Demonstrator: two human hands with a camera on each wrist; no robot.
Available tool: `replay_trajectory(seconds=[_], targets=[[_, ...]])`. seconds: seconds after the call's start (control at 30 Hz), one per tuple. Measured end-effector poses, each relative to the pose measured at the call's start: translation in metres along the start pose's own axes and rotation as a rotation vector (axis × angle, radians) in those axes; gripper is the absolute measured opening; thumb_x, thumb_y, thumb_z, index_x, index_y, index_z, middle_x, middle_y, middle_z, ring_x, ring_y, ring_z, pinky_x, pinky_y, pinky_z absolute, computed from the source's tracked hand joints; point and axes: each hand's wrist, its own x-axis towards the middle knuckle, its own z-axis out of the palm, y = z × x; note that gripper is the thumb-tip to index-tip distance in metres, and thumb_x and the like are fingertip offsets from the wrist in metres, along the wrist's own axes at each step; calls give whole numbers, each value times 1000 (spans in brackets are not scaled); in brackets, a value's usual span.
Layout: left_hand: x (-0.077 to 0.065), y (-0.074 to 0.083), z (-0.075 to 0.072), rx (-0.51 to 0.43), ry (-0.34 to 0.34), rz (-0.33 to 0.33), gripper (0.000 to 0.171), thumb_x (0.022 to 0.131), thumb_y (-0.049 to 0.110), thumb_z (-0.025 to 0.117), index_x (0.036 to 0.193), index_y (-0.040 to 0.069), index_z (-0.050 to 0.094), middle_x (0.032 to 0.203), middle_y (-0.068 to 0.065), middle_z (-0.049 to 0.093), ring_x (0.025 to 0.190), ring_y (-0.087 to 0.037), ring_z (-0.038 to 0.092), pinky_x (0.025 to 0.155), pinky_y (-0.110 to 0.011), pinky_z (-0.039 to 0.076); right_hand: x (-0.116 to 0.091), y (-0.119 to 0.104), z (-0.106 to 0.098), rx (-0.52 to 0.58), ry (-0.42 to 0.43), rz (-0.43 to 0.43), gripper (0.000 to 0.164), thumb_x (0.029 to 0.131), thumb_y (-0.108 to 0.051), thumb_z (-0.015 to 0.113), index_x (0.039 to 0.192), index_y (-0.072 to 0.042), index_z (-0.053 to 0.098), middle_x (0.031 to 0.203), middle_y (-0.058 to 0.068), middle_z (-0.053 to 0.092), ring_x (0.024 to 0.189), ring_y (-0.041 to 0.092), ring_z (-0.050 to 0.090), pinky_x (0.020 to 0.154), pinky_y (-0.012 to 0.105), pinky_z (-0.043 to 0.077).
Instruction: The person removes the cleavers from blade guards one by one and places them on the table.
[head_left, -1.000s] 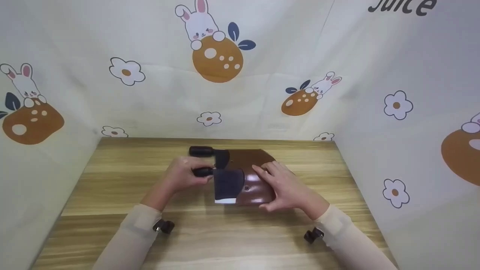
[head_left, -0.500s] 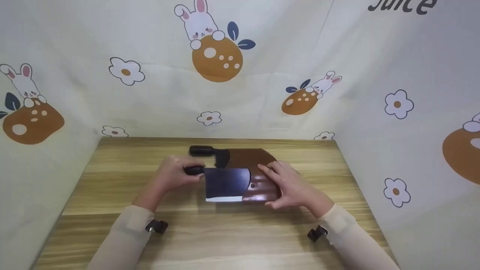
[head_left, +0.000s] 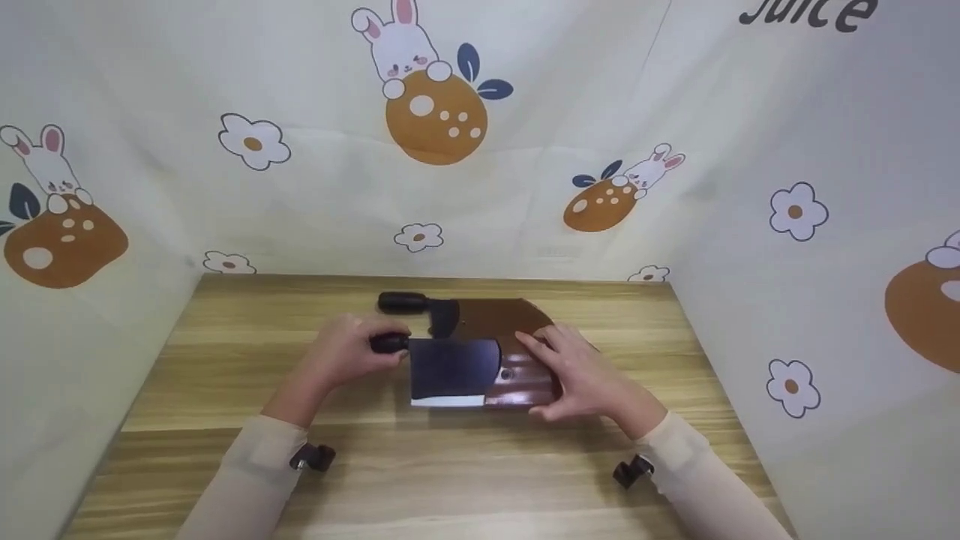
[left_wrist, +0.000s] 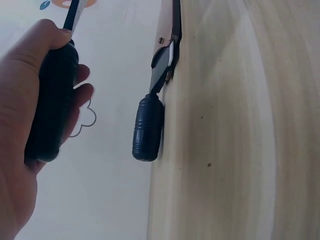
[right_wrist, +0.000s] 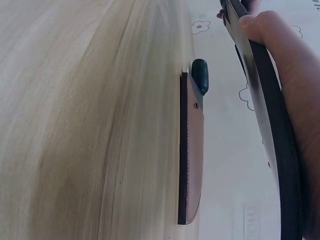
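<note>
A cleaver (head_left: 454,367) sits near the middle of the scene, apparently lifted off the table, its handle (head_left: 388,343) at 9 o'clock and its front end inside a brown sheath (head_left: 521,386) at 3 o'clock. Much of the blade is bare, its pale cutting edge facing 6 o'clock. The left hand (head_left: 349,349) has its fingers wrapped round the handle, thumb lying up toward the blade; the right hand (head_left: 577,375) clasps the sheath, thumb on the near side at about 4 o'clock. The likeliest trouble is that thumb (it lies on the same side as the cutting edge): should the grip slip toward the sheath's mouth, skin could meet steel. A hard, sudden pull could also free the blade abruptly and swing it outward, and a twist might let the edge bite the sheath. Just beyond, toward 12 o'clock, a second cleaver (head_left: 405,303) lies sheathed on the wooden table (head_left: 480,480), where a dropped blade might strike it.
</note>
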Motion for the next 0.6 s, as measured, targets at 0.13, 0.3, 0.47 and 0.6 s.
replay_trajectory(seconds=[0.13,0.3,0.47,0.6], targets=[[-1,0,1,-40,25,3,37,84,24,95,119,19,84,109,-1,83,96,-24,79,85,-49,65,-1,0,1,-4,24,-11,127,68,-62,96,173,-19,39,138,10,57,120,27,54,103,48,53],[-4,-1,3,-54,38,10,37,82,21,95,117,18,85,107,0,83,95,-22,78,84,-47,65,-1,-1,3,-13,32,-33,126,69,-64,95,172,-17,41,137,10,57,118,27,55,100,47,53],[-4,-2,2,-72,49,15,35,81,21,94,114,18,85,105,0,83,95,-22,77,83,-46,64,-2,1,4,-6,37,-47,124,71,-64,93,171,-15,41,137,10,57,119,27,54,100,48,52],[-6,-4,0,-76,58,-2,35,79,19,95,113,18,86,105,0,83,94,-21,78,83,-45,64,-4,3,4,-7,55,-52,124,69,-63,93,171,-15,41,136,12,57,119,28,54,99,49,53]])
